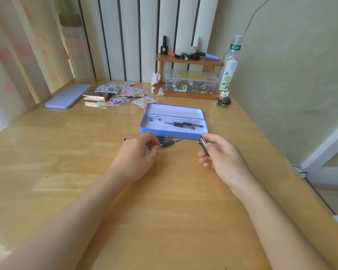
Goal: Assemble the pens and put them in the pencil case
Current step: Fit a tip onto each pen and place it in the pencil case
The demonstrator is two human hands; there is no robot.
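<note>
A blue metal pencil case [172, 134] lies open mid-table, with two assembled black-grip pens [180, 124] inside. Just in front of it several loose pen parts [167, 141] lie on the wood. My left hand [138, 154] rests on them, its fingers pinched on a clear pen barrel with a black grip [165, 145] that lies on the table. My right hand [220, 155] hovers to the right of the case's front corner, holding a dark pen cap [203, 145] between thumb and fingers.
The case's lilac lid [67, 96] lies far left. Sticker sheets [123, 93] and a small book sit behind it. A wooden shelf with a clear box [190, 81], a plastic bottle [229, 65] and binder clips [223, 101] stand at the back right. The table's right edge is near.
</note>
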